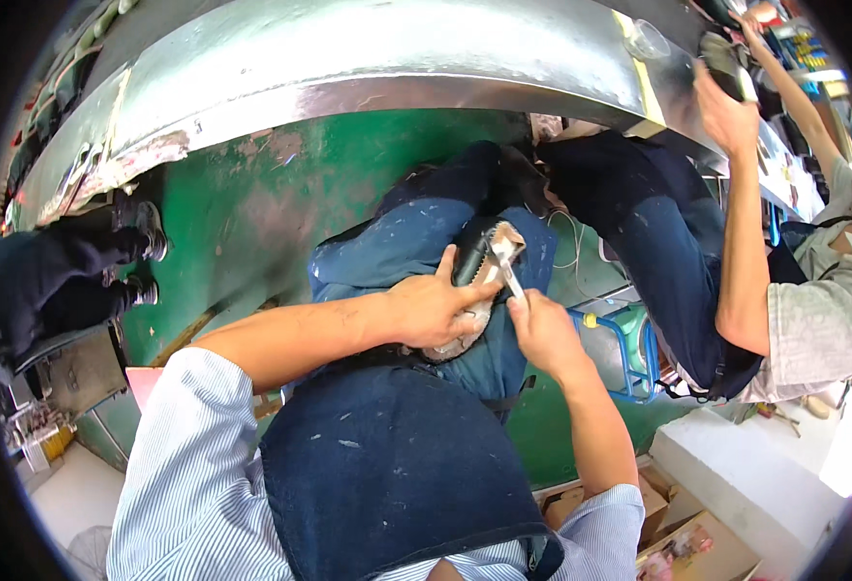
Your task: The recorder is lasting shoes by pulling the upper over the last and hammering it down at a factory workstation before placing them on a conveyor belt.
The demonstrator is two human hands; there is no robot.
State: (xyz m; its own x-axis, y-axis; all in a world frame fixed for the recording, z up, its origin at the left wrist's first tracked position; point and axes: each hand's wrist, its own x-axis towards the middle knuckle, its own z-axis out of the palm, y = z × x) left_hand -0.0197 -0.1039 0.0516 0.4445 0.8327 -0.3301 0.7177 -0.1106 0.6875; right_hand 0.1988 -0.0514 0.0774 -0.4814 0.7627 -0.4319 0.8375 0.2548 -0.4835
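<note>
Across my lap lies a black shoe upper [470,256], its underside turned up, with a pale jagged edge folded over the sole side and a tan patch at the far end. My left hand [431,308] presses on the shoe and grips it, thumb on the black side and fingers across the underside. In my right hand [547,334] is a small hammer [511,271], its silvery head over the tan far end of the shoe. Whether the head touches the shoe, I cannot tell. My palm hides most of the handle.
A long metal-topped bench [377,44] runs across the far side. To my right, a seated person [658,242] in dark trousers holds up a dark shoe [724,63]. Near that person stands a blue metal frame [639,363]. Another person's legs [67,271] show at left. The floor [242,213] is green.
</note>
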